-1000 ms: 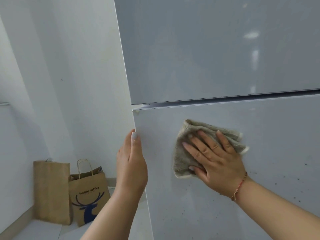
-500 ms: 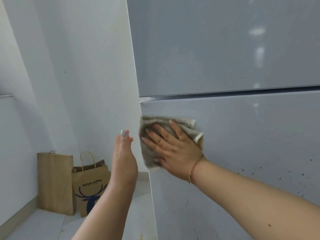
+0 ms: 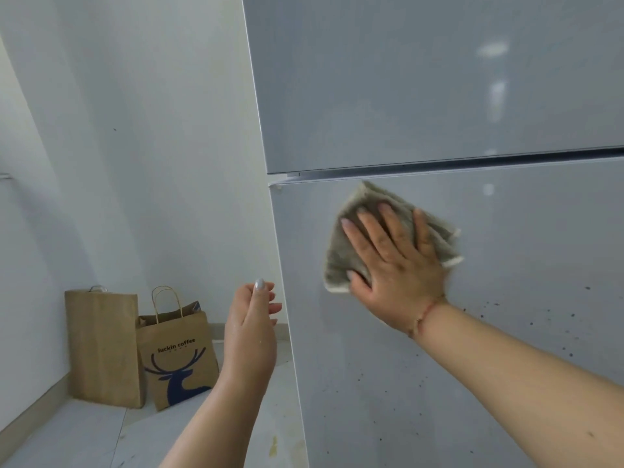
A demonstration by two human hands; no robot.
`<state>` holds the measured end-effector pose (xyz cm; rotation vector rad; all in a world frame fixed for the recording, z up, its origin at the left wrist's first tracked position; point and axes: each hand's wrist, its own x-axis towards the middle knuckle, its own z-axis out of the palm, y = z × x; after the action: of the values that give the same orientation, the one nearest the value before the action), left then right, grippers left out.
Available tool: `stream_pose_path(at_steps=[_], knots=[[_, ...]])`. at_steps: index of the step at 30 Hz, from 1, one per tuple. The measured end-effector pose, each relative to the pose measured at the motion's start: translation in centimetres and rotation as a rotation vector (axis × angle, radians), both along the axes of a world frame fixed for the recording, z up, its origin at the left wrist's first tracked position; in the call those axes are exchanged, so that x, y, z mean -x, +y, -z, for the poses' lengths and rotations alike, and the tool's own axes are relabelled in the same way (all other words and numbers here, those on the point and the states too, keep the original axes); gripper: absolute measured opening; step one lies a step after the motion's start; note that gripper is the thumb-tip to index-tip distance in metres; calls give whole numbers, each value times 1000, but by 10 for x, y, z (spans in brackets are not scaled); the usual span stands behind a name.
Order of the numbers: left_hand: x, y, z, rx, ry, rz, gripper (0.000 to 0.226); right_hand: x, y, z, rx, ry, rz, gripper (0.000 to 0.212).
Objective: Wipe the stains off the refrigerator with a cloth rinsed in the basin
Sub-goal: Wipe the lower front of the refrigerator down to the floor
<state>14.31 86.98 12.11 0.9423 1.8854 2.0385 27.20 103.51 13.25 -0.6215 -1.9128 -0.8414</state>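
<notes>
Against the lower door of the refrigerator (image 3: 439, 383), just under the dark seam that splits it from the upper door, a grey-brown cloth (image 3: 341, 258) lies folded into a rough triangle. Its peak points up toward the seam, and its long side slants from that peak down to the lower left corner. It looks fuzzy and damp-dull, with a pale hem showing at its right and bottom edges. The right hand (image 3: 395, 265) presses flat on it, fingers straight and spread, pointing up and left; a thin red cord circles the wrist. The palm hides the middle and lower right of the cloth. Dark specks (image 3: 493, 307) dot the door to the right of and below the wrist. The left hand (image 3: 251, 336) hovers beside the door's left edge, fingers loosely curled, holding nothing. Two brown paper bags (image 3: 175, 352) stand on the floor by the wall. Both forearms run out of view at the bottom.
</notes>
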Motion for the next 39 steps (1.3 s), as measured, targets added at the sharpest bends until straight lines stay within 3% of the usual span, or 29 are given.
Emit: stream_pose_path(at_steps=[3,6,10,13,18,23,28,31,33,37,39], knots=[[2,0,5,-37,-8,-53,27,42,-18,-10,42,-47,-19,76],[4,1,10,-60,-17,-108,26,64,-25,3,-27,-218,-32,73],[0,5,13,-59,-26,-113,24,52,-15,35,-219,-465,-87,64],[-12,12,13,-56,-31,-76,23,22,2,52,-243,-442,-124,55],[-38,25,13,-54,38,-16,24,-54,35,49,-228,-194,-58,53],[-67,39,2,25,325,15,21,-139,73,46,-120,84,118,61],[-87,51,-12,51,591,18,21,-160,73,26,159,466,238,58],[-93,54,-19,47,775,-15,39,-121,48,-6,392,772,203,69],[-101,61,-25,30,824,-24,42,-93,32,-14,367,666,138,72],[-114,72,-26,21,818,-22,42,-78,27,21,51,63,-1,63],[-121,78,-25,19,814,-8,46,-103,45,32,-48,-31,-14,55]])
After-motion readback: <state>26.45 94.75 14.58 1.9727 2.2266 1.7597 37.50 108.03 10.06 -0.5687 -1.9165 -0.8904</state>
